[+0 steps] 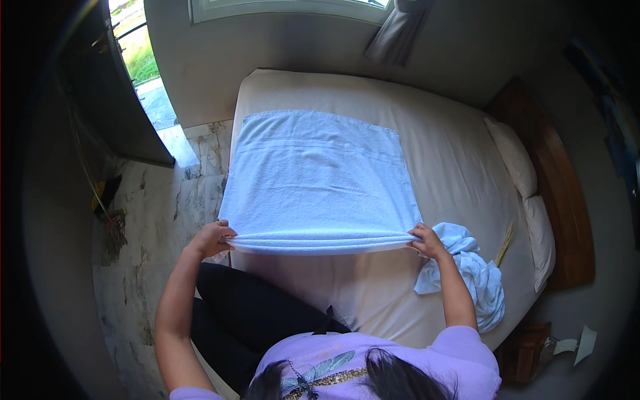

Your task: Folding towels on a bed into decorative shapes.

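A white terry towel [320, 185] lies spread on the bed, with several narrow folds gathered along its edge nearest me. My left hand [216, 239] pinches the left end of these folds at the bed's left edge. At their right end, my right hand [425, 241] grips the folded cloth between thumb and fingers. The folded strip stretches between both hands. Just right of my right hand, a crumpled white towel [477, 280] lies in a heap on the bed.
The bed's fitted sheet [450, 160] extends to two pillows [512, 157] and a wooden headboard [565, 200]. A straw-like bundle [505, 245] lies beside the crumpled towel. A wooden nightstand [525, 352] stands at lower right. Marble-patterned floor [150, 225] and a dark door [120, 90] are at left.
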`<state>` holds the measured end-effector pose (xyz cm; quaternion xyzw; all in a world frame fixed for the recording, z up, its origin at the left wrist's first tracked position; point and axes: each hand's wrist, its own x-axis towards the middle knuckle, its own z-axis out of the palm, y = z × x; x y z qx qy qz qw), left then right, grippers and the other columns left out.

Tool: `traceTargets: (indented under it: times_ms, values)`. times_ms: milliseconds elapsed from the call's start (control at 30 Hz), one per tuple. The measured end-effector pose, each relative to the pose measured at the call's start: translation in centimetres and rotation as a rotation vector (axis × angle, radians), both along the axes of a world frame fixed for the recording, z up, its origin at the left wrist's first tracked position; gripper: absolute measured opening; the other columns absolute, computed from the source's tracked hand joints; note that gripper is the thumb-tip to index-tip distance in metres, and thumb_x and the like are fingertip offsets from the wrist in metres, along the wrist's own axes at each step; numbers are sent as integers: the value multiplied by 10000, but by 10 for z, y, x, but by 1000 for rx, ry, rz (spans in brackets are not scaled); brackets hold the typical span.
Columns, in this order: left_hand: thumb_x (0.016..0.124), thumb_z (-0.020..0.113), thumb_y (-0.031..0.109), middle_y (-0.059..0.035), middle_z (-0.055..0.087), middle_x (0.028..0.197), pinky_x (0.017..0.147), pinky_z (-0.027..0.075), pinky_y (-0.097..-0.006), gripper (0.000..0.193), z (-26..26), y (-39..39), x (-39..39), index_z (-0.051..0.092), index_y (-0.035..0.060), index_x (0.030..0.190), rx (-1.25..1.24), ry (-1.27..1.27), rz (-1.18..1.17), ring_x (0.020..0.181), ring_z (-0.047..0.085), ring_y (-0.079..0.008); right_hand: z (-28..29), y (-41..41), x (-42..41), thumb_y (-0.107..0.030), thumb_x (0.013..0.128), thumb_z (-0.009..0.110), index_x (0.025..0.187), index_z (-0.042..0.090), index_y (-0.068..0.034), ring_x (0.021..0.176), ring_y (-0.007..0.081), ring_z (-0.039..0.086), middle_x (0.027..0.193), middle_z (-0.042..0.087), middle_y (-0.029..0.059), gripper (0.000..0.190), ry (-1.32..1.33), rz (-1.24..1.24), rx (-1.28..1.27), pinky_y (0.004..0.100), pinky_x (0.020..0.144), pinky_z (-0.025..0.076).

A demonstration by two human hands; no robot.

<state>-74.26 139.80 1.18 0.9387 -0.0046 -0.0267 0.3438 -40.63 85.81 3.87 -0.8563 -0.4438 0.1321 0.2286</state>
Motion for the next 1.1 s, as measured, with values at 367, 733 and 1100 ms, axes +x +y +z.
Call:
traceTargets:
  times_ms: [367, 733, 1100]
  values:
    - [699, 741, 241, -136, 630, 825, 717, 472, -362, 346, 8, 39, 44, 663, 36, 967, -143, 283, -72, 796, 604, -289, 9, 19, 34, -167, 744, 741, 1011, 629, -1, 835, 172, 586, 899, 634, 84, 333, 453, -249, -158, 302, 797, 463]
    - [677, 659, 74, -53, 584, 1011, 787, 436, -357, 181, -4, -24, 65, 586, 120, 835, 415, 129, 217, 1020, 534, -263, -16, 50, 63, -123, 754, 651, 996, 579, -52, 928, 278, 566, 987, 595, 148, 263, 230, 75, -345, 355, 803, 446]
    - [839, 565, 402, -91, 537, 1029, 847, 396, -405, 363, -20, -97, 76, 542, 116, 1062, 189, -196, 220, 1052, 482, -290, -33, 113, -53, -271, 786, 527, 1101, 590, -153, 1015, 254, 477, 1041, 535, 77, 342, -327, 9, 25, 411, 881, 316]
